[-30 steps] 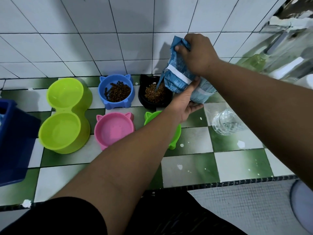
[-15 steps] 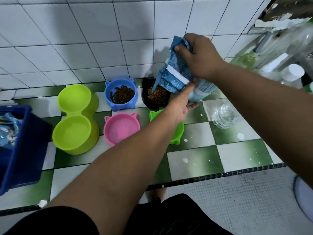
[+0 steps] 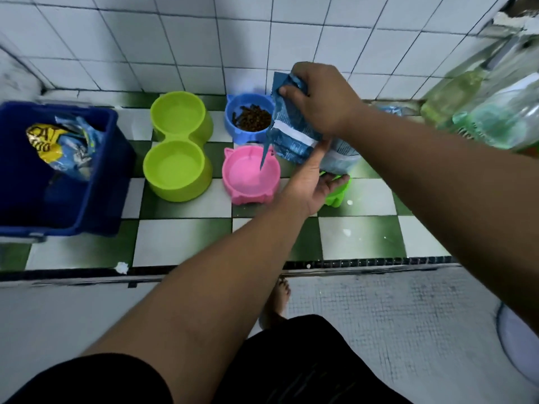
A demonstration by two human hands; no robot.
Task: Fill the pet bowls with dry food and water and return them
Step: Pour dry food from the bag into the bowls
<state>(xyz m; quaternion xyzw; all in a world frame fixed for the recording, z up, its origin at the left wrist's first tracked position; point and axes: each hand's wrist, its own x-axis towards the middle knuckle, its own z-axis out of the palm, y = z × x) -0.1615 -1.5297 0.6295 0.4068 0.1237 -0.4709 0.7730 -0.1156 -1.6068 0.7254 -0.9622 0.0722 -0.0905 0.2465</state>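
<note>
A blue food bag (image 3: 294, 132) hangs tilted over the pink bowl (image 3: 250, 177), its torn corner pointing down into it. My right hand (image 3: 320, 97) grips the bag's top edge. My left hand (image 3: 313, 182) supports the bag from below with the palm up. The pink bowl holds no food. Behind it the blue bowl (image 3: 248, 119) holds brown kibble. A lime double bowl (image 3: 178, 147) stands to the left with both wells bare. A green bowl (image 3: 338, 191) shows only partly under my left hand. The bag hides the black bowl.
A dark blue crate (image 3: 61, 167) with a yellow and blue food packet (image 3: 61, 144) stands at the left on the green and white checkered ledge (image 3: 361, 228). Clear and green bottles (image 3: 481, 112) crowd the right. A white tiled wall rises behind. My bare foot (image 3: 280, 298) is on the floor below.
Both hands carried the bag leftward and nearer, from over the black bowl to over the pink bowl. The view shifted left, bringing the blue crate further into the frame.
</note>
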